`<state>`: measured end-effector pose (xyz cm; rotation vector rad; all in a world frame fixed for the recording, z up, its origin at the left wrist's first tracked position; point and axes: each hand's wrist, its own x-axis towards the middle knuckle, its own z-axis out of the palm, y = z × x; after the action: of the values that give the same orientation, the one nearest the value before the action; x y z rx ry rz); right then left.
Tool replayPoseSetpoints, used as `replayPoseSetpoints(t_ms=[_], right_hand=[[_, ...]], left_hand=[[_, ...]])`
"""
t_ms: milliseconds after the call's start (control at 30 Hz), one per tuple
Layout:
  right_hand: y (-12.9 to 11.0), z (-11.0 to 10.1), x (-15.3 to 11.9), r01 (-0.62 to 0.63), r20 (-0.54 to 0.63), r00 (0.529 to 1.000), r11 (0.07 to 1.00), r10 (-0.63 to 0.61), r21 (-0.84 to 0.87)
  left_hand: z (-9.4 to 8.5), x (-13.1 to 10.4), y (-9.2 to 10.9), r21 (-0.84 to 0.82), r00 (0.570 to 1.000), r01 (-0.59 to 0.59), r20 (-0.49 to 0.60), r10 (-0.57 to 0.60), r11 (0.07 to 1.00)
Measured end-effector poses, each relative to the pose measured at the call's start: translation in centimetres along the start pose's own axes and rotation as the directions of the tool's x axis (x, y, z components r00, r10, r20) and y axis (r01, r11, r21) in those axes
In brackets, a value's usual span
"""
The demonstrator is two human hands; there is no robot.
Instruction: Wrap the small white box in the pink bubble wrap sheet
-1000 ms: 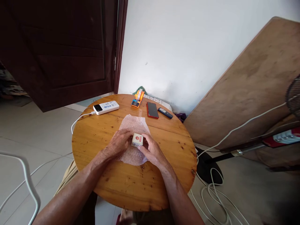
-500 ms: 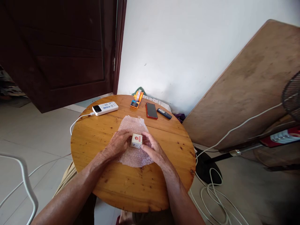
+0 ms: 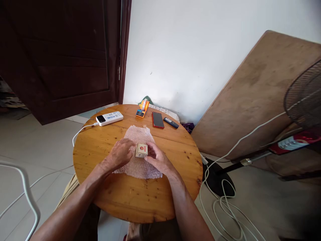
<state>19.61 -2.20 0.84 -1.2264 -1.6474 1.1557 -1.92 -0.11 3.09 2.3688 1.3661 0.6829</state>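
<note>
A small cream cardboard box (image 3: 141, 151) with red print rests on a sheet of bubble wrap (image 3: 141, 169), laid flat on the round wooden table. My right hand (image 3: 160, 159) holds the box from the right, thumb at its near corner and fingers at the far side. On the left, my left hand (image 3: 119, 152) lies over the bubble wrap with its fingers curled in, a little apart from the box. Whether those fingers pinch the wrap is hidden beneath the hand.
Behind the wrap on the wooden table (image 3: 122, 204) are a white power bank (image 3: 110, 118) with a cable, an orange tape dispenser (image 3: 142, 108), a red-edged phone (image 3: 157, 119) and a dark handheld device (image 3: 171, 122). A fan (image 3: 304, 95) stands at right, above coiled cable.
My left hand has drawn back leftward from the box and its fingers have curled. My right hand stays at the box. The whole view has shifted slightly.
</note>
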Motion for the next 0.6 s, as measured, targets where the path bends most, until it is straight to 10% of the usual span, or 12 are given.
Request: replayPoseSetpoints(t_ms=[167, 600], right_hand=[[0.5, 0.4, 0.2, 0.073, 0.001, 0.997, 0.997, -0.073, 0.019], [-0.4, 0.7, -0.1, 0.035, -0.133, 0.989, 0.973, -0.067, -0.227]], left_hand=[[-2.4, -4.1, 3.3, 0.159, 0.973, -0.186, 0.169, 0.159, 0.97], [2.6, -6.1, 3.5, 0.297, 0.981, -0.191, 0.078, 0.176, 0.935]])
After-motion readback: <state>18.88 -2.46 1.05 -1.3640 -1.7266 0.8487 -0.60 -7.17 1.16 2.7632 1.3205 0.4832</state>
